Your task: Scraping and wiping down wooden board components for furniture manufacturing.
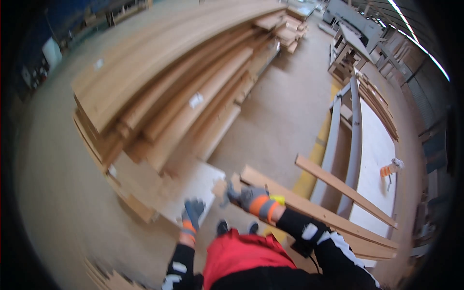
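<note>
This looks like a woodworking shop in a large hall. A big stack of wooden boards (pixel 159 67) and some loose planks (pixel 324 211) lie around a bare floor (pixel 285 96) with a yellow stripe (pixel 316 154), under long strip lights (pixel 430 59).

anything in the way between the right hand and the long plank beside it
Nothing visible blocks the right hand's fingers from the near end of the long plank. A small yellow patch shows between the orange cuff and the plank; blur hides whether the fingers touch wood.
</note>
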Demonstrator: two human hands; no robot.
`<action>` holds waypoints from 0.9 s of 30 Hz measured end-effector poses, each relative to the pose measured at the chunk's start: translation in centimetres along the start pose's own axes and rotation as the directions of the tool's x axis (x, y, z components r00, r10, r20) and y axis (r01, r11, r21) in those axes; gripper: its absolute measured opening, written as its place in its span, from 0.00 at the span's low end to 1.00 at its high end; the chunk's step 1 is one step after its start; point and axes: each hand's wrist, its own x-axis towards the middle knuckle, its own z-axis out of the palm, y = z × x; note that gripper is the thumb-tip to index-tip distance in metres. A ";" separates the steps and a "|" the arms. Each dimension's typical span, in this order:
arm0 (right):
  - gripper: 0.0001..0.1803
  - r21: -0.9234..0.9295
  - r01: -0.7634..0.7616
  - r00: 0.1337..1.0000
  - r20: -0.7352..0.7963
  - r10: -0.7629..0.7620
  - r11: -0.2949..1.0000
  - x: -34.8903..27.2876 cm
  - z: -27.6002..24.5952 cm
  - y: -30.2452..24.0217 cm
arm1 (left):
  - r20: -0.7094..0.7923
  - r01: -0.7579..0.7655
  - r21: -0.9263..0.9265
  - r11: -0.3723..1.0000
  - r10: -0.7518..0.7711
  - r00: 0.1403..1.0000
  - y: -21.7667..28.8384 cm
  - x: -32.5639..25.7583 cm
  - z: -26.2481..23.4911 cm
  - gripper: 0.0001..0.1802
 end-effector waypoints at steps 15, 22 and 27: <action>0.28 0.893 -0.132 0.850 -0.122 0.513 0.431 -6.7 -3.3 1.6 | 0.408 -0.309 -0.672 -0.673 -0.685 0.604 -21.1 -0.3 -7.4 0.18; 0.39 0.994 0.021 0.496 0.079 0.865 -0.104 -27.2 1.6 0.1 | -0.325 -0.797 -0.459 -0.393 -0.760 0.562 -30.4 4.6 -17.7 0.22; 0.24 0.627 0.648 0.409 0.192 0.892 -0.433 -42.5 8.7 -8.5 | -0.604 -0.900 -0.321 -0.295 -0.668 0.434 -31.5 8.3 -29.4 0.29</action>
